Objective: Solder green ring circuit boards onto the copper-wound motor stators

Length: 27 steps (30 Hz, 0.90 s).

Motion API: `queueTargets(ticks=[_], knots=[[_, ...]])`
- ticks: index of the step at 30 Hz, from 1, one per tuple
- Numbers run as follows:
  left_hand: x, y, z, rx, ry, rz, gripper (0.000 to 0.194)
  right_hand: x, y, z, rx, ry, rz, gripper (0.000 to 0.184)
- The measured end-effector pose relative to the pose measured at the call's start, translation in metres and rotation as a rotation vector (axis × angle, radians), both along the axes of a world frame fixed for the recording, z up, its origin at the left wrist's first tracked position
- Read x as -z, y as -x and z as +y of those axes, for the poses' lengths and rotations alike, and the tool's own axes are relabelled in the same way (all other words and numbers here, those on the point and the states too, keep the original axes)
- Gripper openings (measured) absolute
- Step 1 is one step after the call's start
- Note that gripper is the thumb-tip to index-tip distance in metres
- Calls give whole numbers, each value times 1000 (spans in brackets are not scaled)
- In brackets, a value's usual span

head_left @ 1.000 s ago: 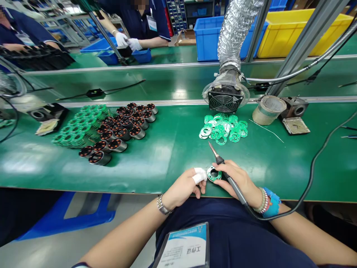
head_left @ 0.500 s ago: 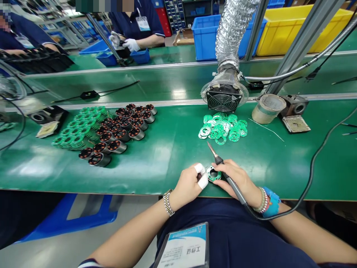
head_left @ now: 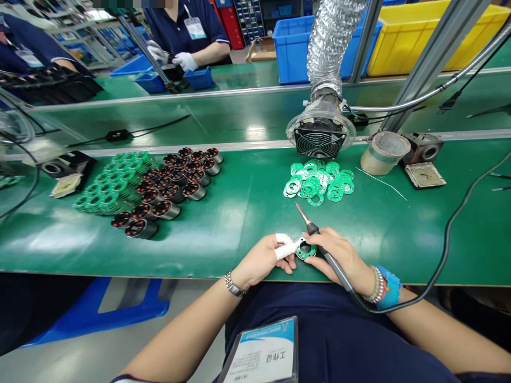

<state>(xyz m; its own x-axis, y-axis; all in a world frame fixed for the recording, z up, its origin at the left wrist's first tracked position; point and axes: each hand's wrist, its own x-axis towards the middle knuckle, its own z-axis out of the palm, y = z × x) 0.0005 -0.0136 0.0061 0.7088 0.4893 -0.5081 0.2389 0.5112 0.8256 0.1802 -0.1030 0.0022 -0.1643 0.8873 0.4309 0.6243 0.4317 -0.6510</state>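
A small motor stator topped by a green ring board (head_left: 306, 249) sits near the front edge of the green bench (head_left: 239, 223). My left hand (head_left: 265, 259), with white finger cots on two fingertips, pinches the ring board's left side. My right hand (head_left: 341, 255) steadies its right side while gripping a soldering iron (head_left: 319, 239), whose tip points up and away from the part. The iron's black cable (head_left: 443, 250) runs off to the right.
A pile of loose green ring boards (head_left: 319, 182) lies ahead. Rows of copper-wound stators (head_left: 171, 186) and stacked green boards (head_left: 112, 186) fill the left. A fume extractor fan (head_left: 319, 139), tape roll (head_left: 381, 153) and iron stand (head_left: 423, 151) sit behind. Other people work across the belt.
My left fingers have shifted on the ring board, from curled beside it to pinching its edge. My right hand and the iron have hardly moved.
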Motion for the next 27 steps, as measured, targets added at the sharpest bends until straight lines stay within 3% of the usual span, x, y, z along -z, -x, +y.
queueTargets(ticks=[6, 10, 12, 17, 23, 25, 27], knots=[[-1, -4, -14, -48, -254, 95, 30, -1, 1, -1, 5, 16, -7, 27], [-3, -6, -4, -48, -211, 63, 30, -1, 2, 0, 18, 10, -8, 27], [-4, -6, 3, -39, -262, 47, 30, -2, 0, 0, 24, 30, -2, 29], [-3, -4, -4, 65, -594, 127, 22, -10, -7, -3, 32, 134, 67, 39], [-6, 3, -27, 88, -879, 251, 21, -11, -3, -8, 26, 36, -6, 37], [-6, 2, -27, 87, -909, 239, 20, -10, 0, -8, 30, 40, -12, 32], [-5, 1, -25, 93, -775, 193, 23, -9, 1, -8, 27, 53, -2, 31]])
